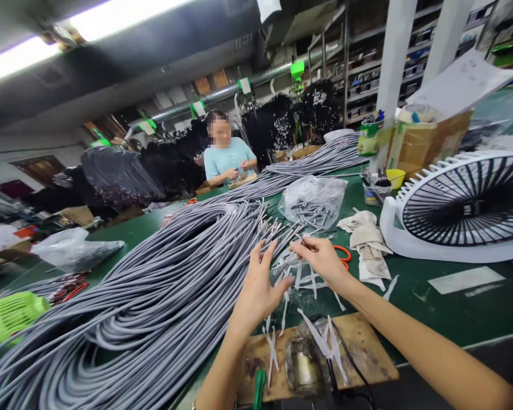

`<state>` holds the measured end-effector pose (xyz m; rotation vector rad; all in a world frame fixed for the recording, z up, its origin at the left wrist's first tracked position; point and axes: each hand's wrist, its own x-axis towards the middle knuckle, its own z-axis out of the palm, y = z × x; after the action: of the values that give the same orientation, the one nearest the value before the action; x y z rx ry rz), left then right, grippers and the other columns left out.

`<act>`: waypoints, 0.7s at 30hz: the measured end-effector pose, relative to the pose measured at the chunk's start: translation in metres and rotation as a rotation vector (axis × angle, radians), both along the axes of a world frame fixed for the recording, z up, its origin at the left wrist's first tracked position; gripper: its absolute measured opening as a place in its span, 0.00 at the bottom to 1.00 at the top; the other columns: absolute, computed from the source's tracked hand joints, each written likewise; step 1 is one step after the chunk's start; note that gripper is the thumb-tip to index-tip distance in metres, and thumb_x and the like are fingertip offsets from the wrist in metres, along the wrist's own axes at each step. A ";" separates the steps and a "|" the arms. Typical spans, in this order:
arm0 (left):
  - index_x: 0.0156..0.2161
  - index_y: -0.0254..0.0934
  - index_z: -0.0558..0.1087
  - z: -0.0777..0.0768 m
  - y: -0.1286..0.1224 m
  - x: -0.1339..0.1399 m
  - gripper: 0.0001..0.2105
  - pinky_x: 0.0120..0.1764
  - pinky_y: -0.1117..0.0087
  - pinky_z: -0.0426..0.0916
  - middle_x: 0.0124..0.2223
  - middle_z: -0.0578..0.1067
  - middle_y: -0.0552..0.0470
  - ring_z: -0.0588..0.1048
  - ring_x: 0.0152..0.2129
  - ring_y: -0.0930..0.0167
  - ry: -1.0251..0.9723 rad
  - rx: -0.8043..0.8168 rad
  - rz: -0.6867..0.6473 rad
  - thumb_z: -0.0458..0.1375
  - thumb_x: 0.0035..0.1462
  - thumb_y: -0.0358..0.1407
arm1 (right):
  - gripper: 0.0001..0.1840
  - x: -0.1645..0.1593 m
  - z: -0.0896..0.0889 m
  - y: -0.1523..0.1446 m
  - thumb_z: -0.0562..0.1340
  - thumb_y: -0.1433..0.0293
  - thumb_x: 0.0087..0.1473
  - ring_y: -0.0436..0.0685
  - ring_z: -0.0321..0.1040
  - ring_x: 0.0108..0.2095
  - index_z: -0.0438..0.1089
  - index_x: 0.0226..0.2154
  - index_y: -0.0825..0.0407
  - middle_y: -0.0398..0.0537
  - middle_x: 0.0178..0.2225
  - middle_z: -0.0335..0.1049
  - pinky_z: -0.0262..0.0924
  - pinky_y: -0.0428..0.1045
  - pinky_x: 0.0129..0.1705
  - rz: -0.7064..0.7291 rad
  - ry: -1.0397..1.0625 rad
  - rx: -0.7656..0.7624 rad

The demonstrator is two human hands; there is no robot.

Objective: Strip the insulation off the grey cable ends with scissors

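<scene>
My left hand (260,282) has its fingers spread beside the cut ends of a large bundle of grey cables (175,267); I see nothing held in it. To its right, my right hand (320,259) is closed in a pinch near the pale cable ends (273,228). Whatever lies between those fingertips is too small to make out. White strips (312,279) and loose fibres are scattered below both hands. Nearer to me, a wooden board (367,353) carries a round, dark-crusted metal pot (303,364), with more white strips hanging over it.
Orange-handled scissors (344,256) and a crumpled cloth (367,245) lie right of my right hand, then a white fan (465,210). Behind stands a plastic bag of grey pieces (312,202). A green fan (15,313) is far left. Across the table, a person (228,159) handles something small.
</scene>
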<state>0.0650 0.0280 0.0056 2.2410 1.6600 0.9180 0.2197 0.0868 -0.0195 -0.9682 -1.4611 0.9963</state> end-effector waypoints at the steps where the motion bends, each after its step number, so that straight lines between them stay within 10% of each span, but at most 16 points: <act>1: 0.58 0.43 0.55 -0.004 0.000 0.003 0.31 0.48 0.60 0.64 0.58 0.55 0.43 0.64 0.50 0.62 -0.096 0.011 0.015 0.58 0.49 0.35 | 0.18 0.000 0.001 -0.001 0.59 0.58 0.47 0.49 0.59 0.23 0.65 0.18 0.55 0.42 0.18 0.64 0.53 0.44 0.26 0.010 0.008 0.000; 7: 0.39 0.34 0.74 -0.022 0.003 0.013 0.12 0.30 0.72 0.66 0.31 0.74 0.48 0.72 0.26 0.71 -0.311 -0.074 0.034 0.51 0.55 0.36 | 0.17 0.000 -0.002 0.003 0.58 0.58 0.47 0.53 0.66 0.33 0.72 0.30 0.54 0.47 0.32 0.72 0.57 0.45 0.35 -0.041 0.043 -0.047; 12: 0.37 0.34 0.75 -0.018 0.002 0.013 0.12 0.28 0.74 0.62 0.30 0.73 0.49 0.69 0.24 0.73 -0.260 0.115 0.159 0.52 0.55 0.37 | 0.23 0.010 -0.003 0.012 0.54 0.53 0.49 0.50 0.61 0.22 0.71 0.29 0.56 0.47 0.23 0.70 0.52 0.45 0.23 -0.167 0.025 -0.122; 21: 0.44 0.34 0.73 -0.009 -0.009 0.017 0.19 0.26 0.74 0.59 0.26 0.71 0.51 0.67 0.22 0.73 -0.439 -0.043 0.061 0.45 0.59 0.42 | 0.18 0.003 0.014 -0.008 0.61 0.56 0.44 0.42 0.48 0.14 0.69 0.26 0.56 0.41 0.20 0.64 0.42 0.42 0.16 0.106 0.165 -0.109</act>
<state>0.0818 0.0190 -0.0036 1.7987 1.5303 1.2648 0.2225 0.0787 -0.0055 -0.8715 -1.3427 1.2152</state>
